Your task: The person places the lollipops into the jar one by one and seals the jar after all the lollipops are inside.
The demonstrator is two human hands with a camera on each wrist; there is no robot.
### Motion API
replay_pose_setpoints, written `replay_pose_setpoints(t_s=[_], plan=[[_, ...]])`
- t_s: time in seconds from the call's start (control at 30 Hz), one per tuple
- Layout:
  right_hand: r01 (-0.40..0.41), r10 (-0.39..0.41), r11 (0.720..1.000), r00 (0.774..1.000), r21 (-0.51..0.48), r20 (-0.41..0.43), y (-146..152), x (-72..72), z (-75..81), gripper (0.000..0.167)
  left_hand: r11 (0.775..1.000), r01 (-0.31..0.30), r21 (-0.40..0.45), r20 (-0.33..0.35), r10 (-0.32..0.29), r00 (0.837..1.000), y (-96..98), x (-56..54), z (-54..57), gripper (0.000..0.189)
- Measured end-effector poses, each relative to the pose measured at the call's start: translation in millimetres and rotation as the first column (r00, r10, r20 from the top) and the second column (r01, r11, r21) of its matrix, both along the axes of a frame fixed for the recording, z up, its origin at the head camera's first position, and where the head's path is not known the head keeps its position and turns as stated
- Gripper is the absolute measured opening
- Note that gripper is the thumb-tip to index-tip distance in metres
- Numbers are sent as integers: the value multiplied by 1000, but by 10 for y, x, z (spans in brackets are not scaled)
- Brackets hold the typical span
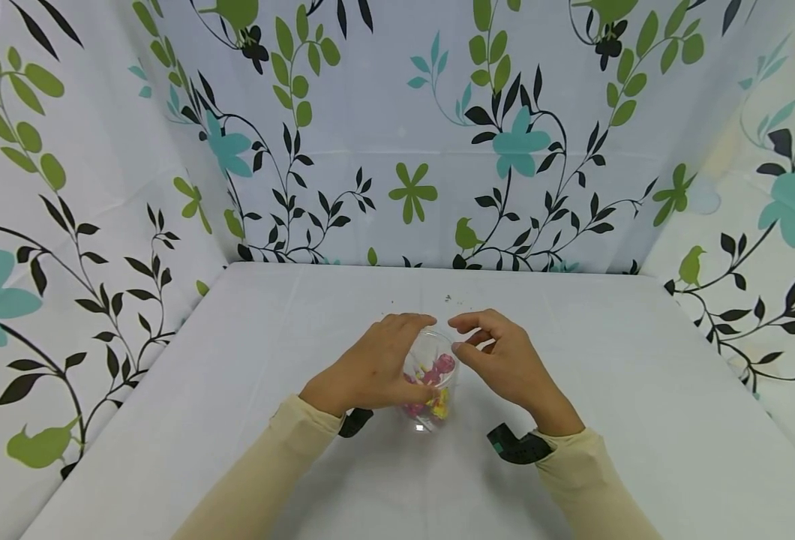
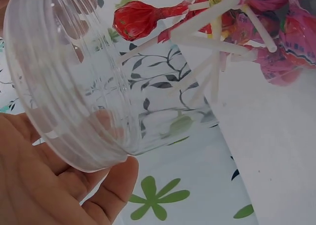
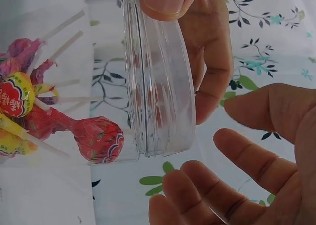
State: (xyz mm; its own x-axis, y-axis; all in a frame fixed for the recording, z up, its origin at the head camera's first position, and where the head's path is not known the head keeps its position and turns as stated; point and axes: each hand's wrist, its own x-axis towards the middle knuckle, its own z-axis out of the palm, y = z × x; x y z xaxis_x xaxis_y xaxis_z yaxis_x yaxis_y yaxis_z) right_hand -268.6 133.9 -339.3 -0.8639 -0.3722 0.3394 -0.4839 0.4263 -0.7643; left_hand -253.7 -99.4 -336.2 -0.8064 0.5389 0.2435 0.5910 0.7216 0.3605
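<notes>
Beneath the hands is a clear plastic jar [image 1: 431, 343] with its clear screw lid [image 3: 170, 92] on top. Wrapped lollipops [image 1: 443, 364] in red, pink and yellow fill its lower part. My left hand [image 1: 375, 365] grips the lid, its thumb [image 3: 163, 0] on the rim and the other fingers round the far side. To the right of the lid is my right hand [image 1: 508, 365], fingers loosely bent and apart from the jar in the right wrist view. One red lollipop [image 2: 133, 21] lies nearest the lid. The jar's base is out of both wrist views.
A white table [image 1: 235, 420] lies under the jar, with small dark specks [image 1: 448, 298] behind it. Leaf-patterned curtains [image 1: 370, 135] enclose the back and both sides. Dark wrist mounts [image 1: 519, 445] sit on the sleeves.
</notes>
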Motion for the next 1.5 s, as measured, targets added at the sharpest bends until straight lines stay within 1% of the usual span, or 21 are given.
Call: replay_pose_setpoints(t_s=[0.07,0.13,0.27,0.37,0.53,0.57,0.63,0.7,0.8,0.93,1.03,1.07,1.17,1.27,1.4,1.5], plan=[[-34,34,999,999,6,28,-11,6,-6,34,1000,3,26,20,-4,1000,-13,-1,-19,95],[-85,85,996,995,14,47,-19,7,-22,40,999,-4,53,59,1,998,-28,2,-38,98],[-197,195,980,979,32,58,-47,20,-57,51,991,-27,129,147,8,989,-76,16,-103,101],[-243,239,968,969,65,65,-79,35,-90,58,979,-54,199,216,10,976,-122,30,-175,105],[-268,256,958,960,107,115,-138,49,-128,65,947,-103,304,323,-1,946,-188,35,-303,112],[-266,252,957,959,113,127,-148,50,-132,66,941,-109,319,335,-4,942,-199,32,-324,113],[-265,249,955,961,134,123,-162,45,-145,66,932,-117,344,355,-14,935,-220,22,-360,115],[-260,247,953,964,152,103,-174,41,-155,65,926,-120,359,369,-23,929,-238,16,-384,116],[-237,231,959,971,158,58,-190,36,-159,65,919,-123,374,384,-33,923,-260,-6,-400,116],[-182,182,970,983,164,19,-208,33,-152,69,915,-109,388,379,-50,924,-274,-42,-391,115],[-151,152,972,988,178,12,-220,30,-150,72,913,-104,394,385,-61,921,-278,-59,-381,114],[-145,146,973,989,181,10,-222,30,-149,73,913,-106,394,393,-63,917,-278,-63,-379,113],[-133,135,974,991,184,3,-231,35,-148,75,913,-114,392,412,-64,909,-275,-73,-375,113],[-122,122,974,992,189,9,-234,41,-144,83,917,-116,383,422,-62,905,-272,-81,-377,112],[-113,110,975,994,192,24,-231,45,-139,95,919,-106,380,416,-67,907,-273,-83,-375,112],[-109,108,975,994,191,18,-231,42,-145,98,917,-98,388,411,-77,909,-272,-79,-368,112]])
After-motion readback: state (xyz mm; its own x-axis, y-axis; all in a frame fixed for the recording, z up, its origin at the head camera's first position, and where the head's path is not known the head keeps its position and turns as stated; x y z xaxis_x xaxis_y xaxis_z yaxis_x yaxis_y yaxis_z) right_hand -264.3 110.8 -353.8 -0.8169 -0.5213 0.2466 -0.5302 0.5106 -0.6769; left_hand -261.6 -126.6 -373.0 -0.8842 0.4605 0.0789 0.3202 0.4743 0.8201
